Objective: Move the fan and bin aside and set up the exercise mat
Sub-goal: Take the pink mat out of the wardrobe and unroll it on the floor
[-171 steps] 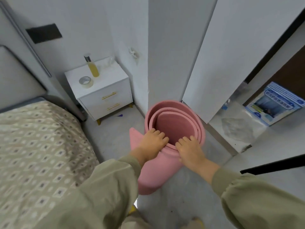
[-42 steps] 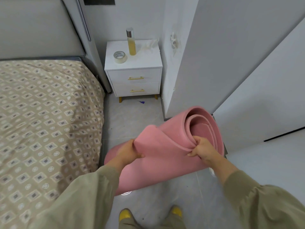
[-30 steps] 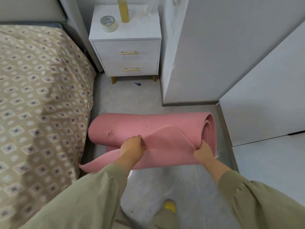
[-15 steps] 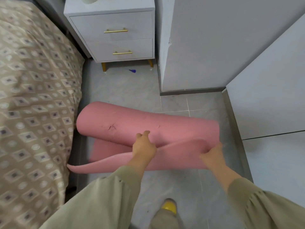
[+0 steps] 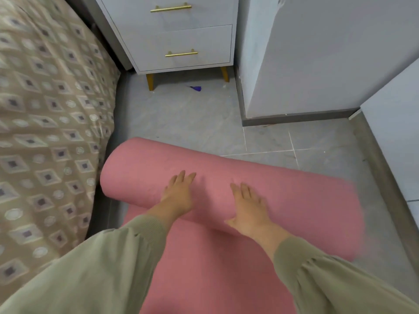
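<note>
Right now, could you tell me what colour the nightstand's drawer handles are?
Gold, on the drawer handles, clearest in the head view.

Mat (image 5: 299,200) between bed (image 5: 45,132) and wall (image 5: 317,64)

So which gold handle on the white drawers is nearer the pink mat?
The lower gold bar handle, on the white nightstand's bottom drawer. The upper gold handle sits on the top drawer, farther from the rolled pink foam mat.
</note>
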The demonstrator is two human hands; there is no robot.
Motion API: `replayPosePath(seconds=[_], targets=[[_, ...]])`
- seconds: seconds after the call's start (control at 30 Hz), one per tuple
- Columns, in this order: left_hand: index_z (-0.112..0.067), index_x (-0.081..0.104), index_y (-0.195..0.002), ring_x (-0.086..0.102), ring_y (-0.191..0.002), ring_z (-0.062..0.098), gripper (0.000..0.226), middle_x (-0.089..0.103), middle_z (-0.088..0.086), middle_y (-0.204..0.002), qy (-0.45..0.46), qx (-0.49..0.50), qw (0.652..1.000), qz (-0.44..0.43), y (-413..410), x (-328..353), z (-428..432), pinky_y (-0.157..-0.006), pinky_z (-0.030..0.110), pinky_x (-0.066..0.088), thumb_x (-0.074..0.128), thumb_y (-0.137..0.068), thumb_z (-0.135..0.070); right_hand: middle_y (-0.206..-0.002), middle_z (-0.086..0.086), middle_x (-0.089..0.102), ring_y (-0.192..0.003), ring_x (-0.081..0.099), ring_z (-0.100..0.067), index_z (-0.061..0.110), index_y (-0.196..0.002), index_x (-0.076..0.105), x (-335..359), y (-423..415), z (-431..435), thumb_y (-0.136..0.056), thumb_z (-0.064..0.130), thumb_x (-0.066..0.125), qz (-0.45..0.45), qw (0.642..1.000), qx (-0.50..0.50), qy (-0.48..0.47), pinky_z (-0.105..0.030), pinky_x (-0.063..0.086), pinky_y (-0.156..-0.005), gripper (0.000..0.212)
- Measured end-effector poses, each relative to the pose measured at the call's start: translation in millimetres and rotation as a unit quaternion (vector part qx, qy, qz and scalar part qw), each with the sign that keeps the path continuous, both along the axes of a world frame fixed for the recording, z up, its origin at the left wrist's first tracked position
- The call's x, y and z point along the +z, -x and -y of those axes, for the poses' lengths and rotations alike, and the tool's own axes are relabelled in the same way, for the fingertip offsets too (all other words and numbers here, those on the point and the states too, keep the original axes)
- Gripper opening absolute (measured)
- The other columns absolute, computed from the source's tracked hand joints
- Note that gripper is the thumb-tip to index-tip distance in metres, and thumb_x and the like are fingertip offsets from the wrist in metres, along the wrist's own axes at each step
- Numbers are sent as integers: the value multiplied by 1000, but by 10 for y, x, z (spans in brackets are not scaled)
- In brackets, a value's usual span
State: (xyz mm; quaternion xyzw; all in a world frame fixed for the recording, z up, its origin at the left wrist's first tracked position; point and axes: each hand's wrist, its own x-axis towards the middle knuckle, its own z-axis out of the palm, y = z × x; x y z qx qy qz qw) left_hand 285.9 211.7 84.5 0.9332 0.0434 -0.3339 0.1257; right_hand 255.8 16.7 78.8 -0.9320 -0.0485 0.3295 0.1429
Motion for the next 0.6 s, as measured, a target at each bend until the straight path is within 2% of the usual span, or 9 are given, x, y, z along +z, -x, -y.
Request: replayPosePath(seconds=[0.1,0.17,0.23,0.47,0.6], targets=[[-34,-5,-149,-11,-146,29,108,-14,0,-159,-76,-132,988,-2,-123,-439,-237,-115,53,7,71,-74,-46,-159,-6,-4,-146,-3,-29,30,-149,-4,-488,-94,-320,-74,48,70,28,999,15,26,-59,13,-111,107],[-33,-11,-148,-15,-145,32,122,-18,3,-158,-117,-214,970,25,-195,-726,-353,-114,56,5,76,-65,-51,-157,-11,-15,-145,-12,-33,31,-149,-9,-801,-182,-451,-70,51,71,45,996,30,71,-66,8,-108,113],[-32,-15,-148,-15,-144,33,131,-19,5,-158,-135,-262,955,35,-276,-969,-416,-114,57,5,80,-59,-51,-156,-16,-18,-144,-15,-35,29,-149,-12,-1036,-300,-497,-65,56,73,29,993,51,101,-69,6,-106,123],[-32,-8,-149,-14,-144,35,130,-15,10,-158,-126,-309,943,13,-351,-1631,-538,-116,55,1,81,-57,-52,-151,-29,-20,-142,-15,-43,20,-150,-10,-1631,-535,-633,-61,55,78,-71,988,70,120,-66,1,-108,130],[-31,-12,-148,-10,-144,38,133,-12,14,-157,-161,-375,910,74,-124,-1573,-608,-115,55,6,81,-56,-50,-153,-29,-16,-142,-12,-43,20,-150,-8,-1499,-515,-655,-63,53,78,-90,985,74,126,-64,4,-110,126]])
